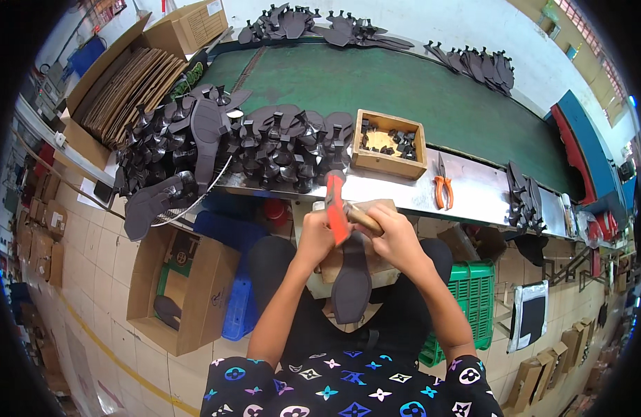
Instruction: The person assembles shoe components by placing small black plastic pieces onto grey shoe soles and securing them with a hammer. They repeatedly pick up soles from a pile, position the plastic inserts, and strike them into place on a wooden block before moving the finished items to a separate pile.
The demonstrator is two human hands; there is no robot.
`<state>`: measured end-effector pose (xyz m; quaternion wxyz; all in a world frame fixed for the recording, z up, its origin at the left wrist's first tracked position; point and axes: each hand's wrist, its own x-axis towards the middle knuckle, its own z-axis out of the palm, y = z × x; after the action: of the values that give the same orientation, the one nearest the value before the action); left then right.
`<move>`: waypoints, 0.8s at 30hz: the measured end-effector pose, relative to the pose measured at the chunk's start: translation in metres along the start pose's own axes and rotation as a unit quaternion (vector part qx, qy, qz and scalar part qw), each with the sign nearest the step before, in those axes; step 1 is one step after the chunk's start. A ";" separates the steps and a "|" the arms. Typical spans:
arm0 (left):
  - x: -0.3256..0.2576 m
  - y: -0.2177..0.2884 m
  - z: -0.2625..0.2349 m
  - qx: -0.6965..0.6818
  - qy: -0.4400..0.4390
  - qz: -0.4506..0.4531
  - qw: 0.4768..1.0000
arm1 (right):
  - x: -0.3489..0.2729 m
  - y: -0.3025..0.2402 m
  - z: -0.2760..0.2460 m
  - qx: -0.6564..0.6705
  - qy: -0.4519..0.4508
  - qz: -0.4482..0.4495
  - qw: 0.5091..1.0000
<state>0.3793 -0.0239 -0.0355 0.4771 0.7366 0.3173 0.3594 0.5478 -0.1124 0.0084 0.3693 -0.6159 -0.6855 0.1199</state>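
My right hand [397, 243] is wrapped round the wooden handle of a hammer [338, 219] with a red head. Directly beside that head is my left hand [316, 240], its fingers curled; the head hides their tips and whatever they grip. Below the hammer a dark grey shoe sole [352, 285] lies over a block [329, 270] between my knees, its wide end toward me. Its far end is covered by the hammer and my hands.
Ahead, a green conveyor belt [376, 76] has a metal edge holding piled heeled soles [279, 149], a wooden box [388, 163] of small black pieces and orange-handled pliers [443, 187]. A cardboard box [185, 292] stands at left, a green crate [466, 306] at right.
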 end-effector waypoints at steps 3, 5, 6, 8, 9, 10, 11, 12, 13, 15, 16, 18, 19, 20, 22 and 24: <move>0.002 0.004 -0.002 -0.083 -0.030 -0.073 0.993 | -0.008 -0.017 -0.011 0.094 0.016 0.079 0.992; 0.001 -0.009 -0.004 -0.095 -0.027 -0.042 0.994 | -0.022 -0.032 -0.018 0.147 0.025 0.163 0.975; 0.001 -0.015 -0.002 -0.103 -0.028 -0.030 0.994 | -0.031 -0.039 -0.021 0.170 0.030 0.190 0.967; 0.001 -0.020 -0.002 -0.097 -0.027 -0.023 0.995 | -0.046 -0.054 -0.029 0.215 0.042 0.242 0.945; 0.002 -0.017 -0.003 -0.115 -0.041 -0.039 0.992 | -0.052 -0.059 -0.035 0.185 0.032 0.230 0.955; 0.001 -0.017 -0.004 -0.131 -0.054 -0.055 0.988 | -0.056 -0.063 -0.035 0.168 0.039 0.205 0.964; 0.001 -0.016 -0.002 -0.176 -0.050 -0.088 0.979 | -0.059 -0.070 -0.035 0.150 0.048 0.179 0.971; 0.001 -0.015 -0.001 -0.163 -0.046 -0.076 0.983 | -0.061 -0.074 -0.033 0.133 0.057 0.154 0.978; 0.003 -0.013 -0.001 -0.151 -0.042 -0.064 0.986 | -0.064 -0.072 -0.029 0.127 0.039 0.150 0.980; 0.005 -0.009 -0.001 -0.126 -0.030 -0.037 0.991 | -0.062 -0.064 -0.025 0.076 -0.027 0.178 0.981; 0.003 -0.011 0.000 -0.120 -0.036 -0.028 0.992 | -0.061 -0.062 -0.024 0.051 -0.061 0.191 0.978; 0.003 -0.015 -0.002 -0.107 -0.041 -0.008 0.993 | -0.062 -0.071 -0.025 0.095 -0.010 0.169 0.981; 0.003 -0.016 -0.002 -0.112 -0.040 -0.015 0.993 | -0.062 -0.078 -0.027 0.113 0.016 0.162 0.980; 0.003 -0.010 -0.001 -0.121 -0.040 -0.022 0.992 | -0.064 -0.082 -0.029 0.129 0.042 0.157 0.978; 0.005 -0.009 0.000 -0.118 -0.038 -0.028 0.992 | -0.065 -0.071 -0.024 0.066 -0.012 0.187 0.980; 0.006 -0.011 -0.002 -0.097 -0.036 -0.023 0.994 | -0.063 -0.066 -0.028 0.044 -0.040 0.200 0.978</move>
<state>0.3791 -0.0143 -0.0435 0.5653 0.6920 0.2806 0.3505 0.5145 -0.1935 0.0462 0.3370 -0.7187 -0.5564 0.2456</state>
